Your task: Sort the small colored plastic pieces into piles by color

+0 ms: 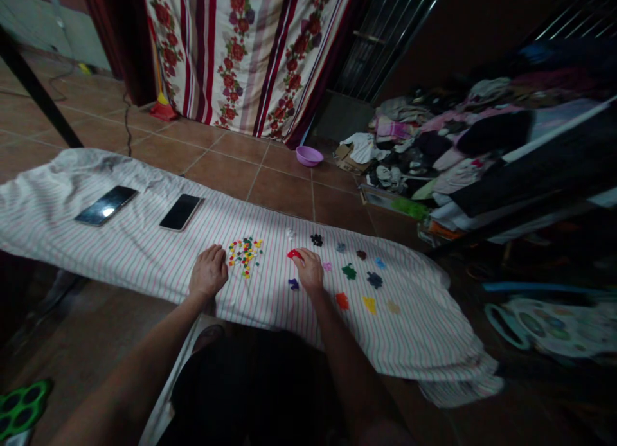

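The left hand rests palm down on the striped cloth, fingers loosely curled and holding nothing; its fingertips lie just left of the mixed pile of small coloured beads. The right hand lies to the right of that pile, fingers bent down onto the cloth, fingertips touching a little red heap; whether it pinches a bead there cannot be told.

Other small heaps, sorted by colour, lie further right of the mixed pile: a purple one just beside the right hand's thumb side, a black one beyond the hand, then green, dark blue, orange and yellow.

Left of the mixed pile, well apart from it, two smartphones lie face up on the cloth, one nearer and one further off. No writing can be read on them.

Beyond the pile, on the tiled floor, stands a purple bowl before a floral curtain.
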`<state>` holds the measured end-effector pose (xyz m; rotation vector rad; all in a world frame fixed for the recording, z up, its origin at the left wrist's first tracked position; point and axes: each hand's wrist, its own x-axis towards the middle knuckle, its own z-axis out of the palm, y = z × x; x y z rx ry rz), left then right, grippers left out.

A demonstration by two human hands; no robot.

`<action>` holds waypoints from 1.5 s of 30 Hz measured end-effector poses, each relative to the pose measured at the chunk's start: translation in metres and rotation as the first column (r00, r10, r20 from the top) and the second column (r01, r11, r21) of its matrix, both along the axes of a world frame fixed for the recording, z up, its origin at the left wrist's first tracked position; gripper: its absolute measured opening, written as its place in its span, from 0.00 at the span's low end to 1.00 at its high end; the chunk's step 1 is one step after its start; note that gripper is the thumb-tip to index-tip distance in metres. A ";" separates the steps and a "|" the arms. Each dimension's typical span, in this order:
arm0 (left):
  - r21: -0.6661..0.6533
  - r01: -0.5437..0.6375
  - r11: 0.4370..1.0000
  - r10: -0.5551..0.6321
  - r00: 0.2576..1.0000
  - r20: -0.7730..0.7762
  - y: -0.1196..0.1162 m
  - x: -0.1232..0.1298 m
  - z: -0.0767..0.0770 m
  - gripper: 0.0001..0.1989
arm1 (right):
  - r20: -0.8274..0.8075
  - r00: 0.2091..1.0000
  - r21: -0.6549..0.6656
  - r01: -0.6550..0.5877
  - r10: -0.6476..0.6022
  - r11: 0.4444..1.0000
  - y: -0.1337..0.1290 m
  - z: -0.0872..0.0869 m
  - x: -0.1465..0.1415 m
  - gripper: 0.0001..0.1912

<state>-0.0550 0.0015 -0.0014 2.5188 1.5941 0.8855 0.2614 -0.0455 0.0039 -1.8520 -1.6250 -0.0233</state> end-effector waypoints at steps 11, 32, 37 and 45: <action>0.016 -0.009 1.000 0.009 1.000 0.027 0.000 0.000 -0.003 0.17 | 0.036 0.994 0.001 -0.105 0.105 0.995 0.003 0.016 -0.053 0.13; -0.012 0.024 1.000 -0.024 0.999 0.035 0.000 -0.001 0.000 0.17 | 0.022 0.990 -0.257 -0.132 0.143 0.957 0.002 0.006 -0.120 0.11; 0.022 0.025 0.999 -0.026 0.999 0.036 0.001 -0.001 -0.002 0.16 | 0.003 0.988 -0.274 -0.150 0.157 0.950 0.000 0.011 -0.119 0.10; 0.024 0.023 0.999 -0.024 0.999 0.048 0.003 -0.002 -0.005 0.16 | -0.024 0.988 -0.246 -0.151 0.150 0.957 -0.005 0.019 -0.106 0.14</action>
